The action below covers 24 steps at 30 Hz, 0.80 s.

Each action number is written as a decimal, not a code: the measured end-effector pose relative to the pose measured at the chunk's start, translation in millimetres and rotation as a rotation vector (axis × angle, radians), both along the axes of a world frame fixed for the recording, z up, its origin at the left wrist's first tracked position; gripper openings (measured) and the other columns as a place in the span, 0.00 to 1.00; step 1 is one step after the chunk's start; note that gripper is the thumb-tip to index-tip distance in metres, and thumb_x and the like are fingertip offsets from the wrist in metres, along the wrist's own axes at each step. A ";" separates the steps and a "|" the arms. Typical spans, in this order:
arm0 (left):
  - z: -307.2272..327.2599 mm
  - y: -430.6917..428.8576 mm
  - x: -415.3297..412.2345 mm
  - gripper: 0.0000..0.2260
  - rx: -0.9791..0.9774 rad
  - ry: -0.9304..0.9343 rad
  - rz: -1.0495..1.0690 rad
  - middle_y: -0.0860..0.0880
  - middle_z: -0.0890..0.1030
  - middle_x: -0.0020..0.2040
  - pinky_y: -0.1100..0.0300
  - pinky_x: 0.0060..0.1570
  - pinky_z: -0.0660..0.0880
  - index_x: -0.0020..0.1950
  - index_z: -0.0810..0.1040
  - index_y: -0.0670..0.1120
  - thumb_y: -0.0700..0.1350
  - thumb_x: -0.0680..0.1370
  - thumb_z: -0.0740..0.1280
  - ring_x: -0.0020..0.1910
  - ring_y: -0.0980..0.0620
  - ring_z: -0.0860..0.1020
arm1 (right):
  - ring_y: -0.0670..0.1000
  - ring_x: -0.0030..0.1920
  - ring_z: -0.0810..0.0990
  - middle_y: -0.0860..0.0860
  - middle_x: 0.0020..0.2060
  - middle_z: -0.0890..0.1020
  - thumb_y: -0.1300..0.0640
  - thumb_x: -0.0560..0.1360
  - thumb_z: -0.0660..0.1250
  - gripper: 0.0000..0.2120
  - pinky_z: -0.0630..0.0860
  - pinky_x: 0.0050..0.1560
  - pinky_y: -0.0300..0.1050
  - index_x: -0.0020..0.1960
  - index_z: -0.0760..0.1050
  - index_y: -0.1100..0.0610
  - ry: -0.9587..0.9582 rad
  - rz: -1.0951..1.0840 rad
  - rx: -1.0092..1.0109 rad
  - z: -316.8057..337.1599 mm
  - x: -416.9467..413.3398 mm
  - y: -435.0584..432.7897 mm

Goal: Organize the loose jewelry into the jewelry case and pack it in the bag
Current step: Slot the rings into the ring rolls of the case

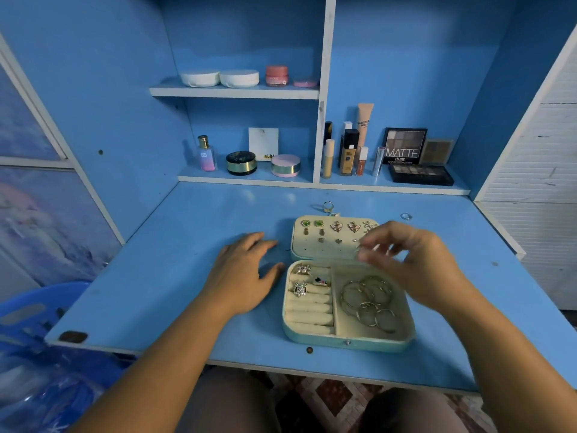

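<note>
Two strays sit on the worktop [156,292] beyond the open jewelry case [349,342]: right ring [406,216] lies closest to the right hand [415,260], half-curled, grip blurred, cannot tell; left hand [246,273] flat, empty.

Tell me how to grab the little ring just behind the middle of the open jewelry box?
Pinch the ring by its thin band, thumb and finger on opposite sides, coming down from above. It sits on the flat desk, so nothing slides under it, and the open jewelry case lies in front, so reach over that.
</note>
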<state>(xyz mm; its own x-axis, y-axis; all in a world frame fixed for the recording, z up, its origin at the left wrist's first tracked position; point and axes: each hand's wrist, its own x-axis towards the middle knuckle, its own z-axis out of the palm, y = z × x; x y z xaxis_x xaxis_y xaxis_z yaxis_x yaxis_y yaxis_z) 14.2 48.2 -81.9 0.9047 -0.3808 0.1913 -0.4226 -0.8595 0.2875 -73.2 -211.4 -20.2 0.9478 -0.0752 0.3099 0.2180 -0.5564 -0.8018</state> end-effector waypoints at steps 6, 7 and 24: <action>-2.0 1.0 1.6 0.37 0.019 -0.025 0.000 0.51 0.67 0.74 0.55 0.71 0.59 0.72 0.70 0.54 0.69 0.70 0.45 0.74 0.52 0.64 | 0.41 0.42 0.78 0.44 0.41 0.79 0.52 0.67 0.76 0.06 0.73 0.45 0.32 0.42 0.81 0.44 -0.024 0.147 -0.284 -22.7 -18.0 36.5; -1.6 1.2 1.4 0.37 0.020 -0.023 -0.001 0.52 0.67 0.74 0.55 0.70 0.58 0.72 0.70 0.54 0.69 0.69 0.45 0.74 0.52 0.63 | 0.41 0.42 0.78 0.43 0.40 0.79 0.52 0.67 0.76 0.06 0.74 0.46 0.35 0.42 0.81 0.44 -0.039 0.155 -0.301 -23.6 -17.7 38.6; -1.4 1.7 -0.2 0.36 -0.021 -0.011 -0.004 0.52 0.66 0.75 0.56 0.70 0.58 0.72 0.70 0.55 0.69 0.70 0.46 0.74 0.53 0.63 | 0.41 0.41 0.73 0.45 0.34 0.80 0.54 0.66 0.70 0.02 0.68 0.43 0.23 0.38 0.82 0.51 -0.158 0.242 -0.446 -22.1 -14.8 52.3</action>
<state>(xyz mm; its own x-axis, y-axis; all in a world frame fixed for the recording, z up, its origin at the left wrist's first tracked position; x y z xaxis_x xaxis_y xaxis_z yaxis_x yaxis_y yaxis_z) 14.0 49.9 -83.3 0.9010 -0.3799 0.2095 -0.4290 -0.8518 0.3005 -88.0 -159.2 -42.3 0.8610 0.3115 0.4022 0.4813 -0.7546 -0.4459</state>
